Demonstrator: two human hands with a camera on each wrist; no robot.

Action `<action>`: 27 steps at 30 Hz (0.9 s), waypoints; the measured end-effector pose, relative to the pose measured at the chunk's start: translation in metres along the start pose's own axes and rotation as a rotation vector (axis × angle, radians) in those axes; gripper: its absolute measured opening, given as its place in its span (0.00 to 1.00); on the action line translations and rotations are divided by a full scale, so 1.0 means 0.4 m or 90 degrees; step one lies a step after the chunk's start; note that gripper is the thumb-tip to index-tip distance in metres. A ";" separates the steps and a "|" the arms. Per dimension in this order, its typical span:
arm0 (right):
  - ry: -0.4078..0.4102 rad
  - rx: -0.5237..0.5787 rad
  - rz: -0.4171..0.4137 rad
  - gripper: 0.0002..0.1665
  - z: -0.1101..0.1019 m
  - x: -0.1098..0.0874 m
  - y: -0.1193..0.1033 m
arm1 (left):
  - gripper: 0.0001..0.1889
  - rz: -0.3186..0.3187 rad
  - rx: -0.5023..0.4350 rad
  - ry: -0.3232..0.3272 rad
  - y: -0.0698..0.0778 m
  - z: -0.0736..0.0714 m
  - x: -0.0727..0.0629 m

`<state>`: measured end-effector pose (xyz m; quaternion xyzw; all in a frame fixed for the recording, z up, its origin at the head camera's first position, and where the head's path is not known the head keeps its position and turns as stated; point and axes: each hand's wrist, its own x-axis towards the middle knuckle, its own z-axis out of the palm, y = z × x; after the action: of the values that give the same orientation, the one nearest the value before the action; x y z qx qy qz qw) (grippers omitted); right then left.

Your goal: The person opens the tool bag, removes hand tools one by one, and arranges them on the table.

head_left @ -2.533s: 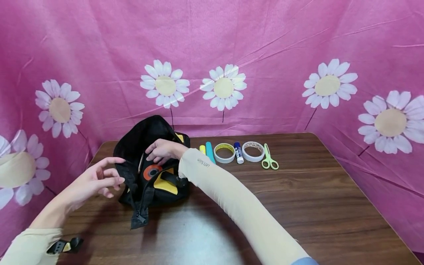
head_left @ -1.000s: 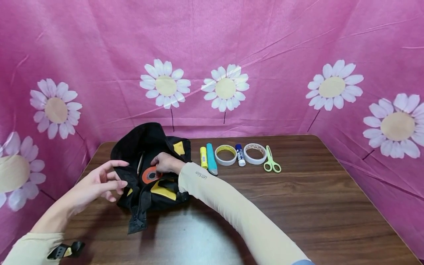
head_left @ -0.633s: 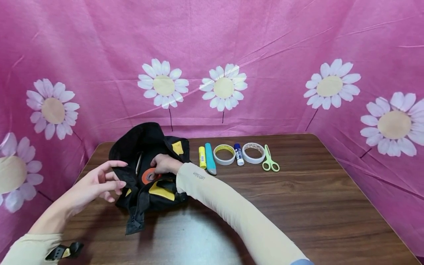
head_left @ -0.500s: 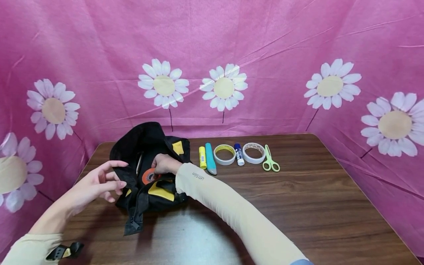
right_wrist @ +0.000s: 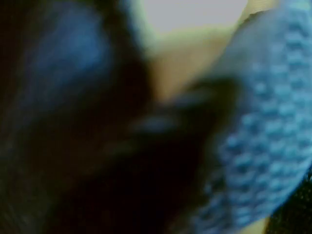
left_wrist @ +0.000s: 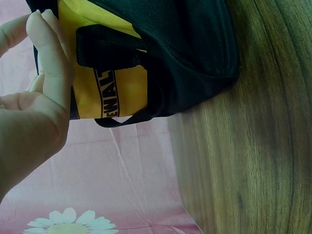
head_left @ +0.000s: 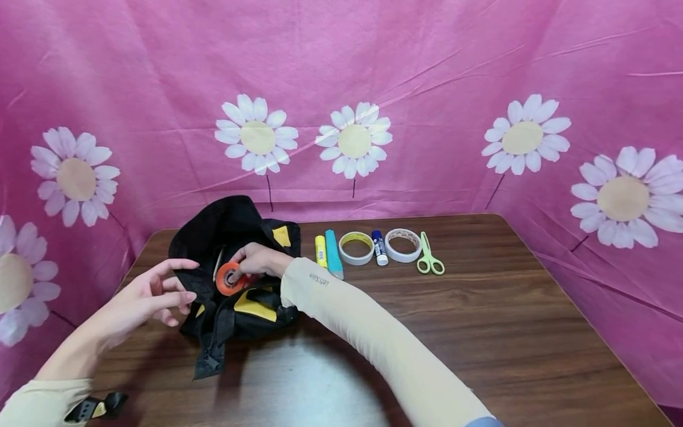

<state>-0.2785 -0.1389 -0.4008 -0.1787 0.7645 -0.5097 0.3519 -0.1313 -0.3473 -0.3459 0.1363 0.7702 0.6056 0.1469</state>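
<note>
A black and yellow tool bag (head_left: 256, 305) lies open on the left side of the wooden table, its zip edge spread. My left hand (head_left: 144, 299) pinches the near-left rim of the bag's mouth; the left wrist view shows thumb and fingers at the yellow and black side of the tool bag (left_wrist: 129, 90). Inside the opening, my right hand (head_left: 259, 260) grips an orange tape roll (head_left: 226, 287) with a dark centre, fingers at its right side. A thin pale stick (head_left: 218, 264) stands beside the roll within the bag. The right wrist view is dark and blurred by close fabric.
Right of the bag, in a row along the back, lie a yellow glue stick (head_left: 321, 251), a teal cutter (head_left: 333, 255), a tape roll (head_left: 356, 258), a blue-and-white glue stick (head_left: 379, 248), another tape roll (head_left: 404, 257) and green scissors (head_left: 429, 258). A pink flowered cloth (head_left: 427, 166) hangs behind.
My right hand has reached down to the orange tape roll, taken hold of it and tilted it up slightly leftward in the bag. The left hand keeps its hold on the rim.
</note>
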 end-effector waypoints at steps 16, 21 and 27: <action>-0.039 0.199 0.000 0.08 -0.020 0.003 -0.031 | 0.29 0.005 -0.015 -0.005 -0.001 -0.003 -0.005; -0.033 0.216 -0.010 0.08 -0.024 -0.003 -0.044 | 0.31 0.005 -0.025 -0.006 -0.007 -0.006 -0.005; -0.037 0.237 -0.010 0.10 -0.029 -0.017 -0.061 | 0.31 0.005 -0.029 -0.006 -0.011 -0.006 -0.004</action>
<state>-0.2841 -0.1373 -0.3734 -0.1314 0.6452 -0.6396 0.3966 -0.1310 -0.3511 -0.3494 0.1388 0.7551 0.6227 0.1513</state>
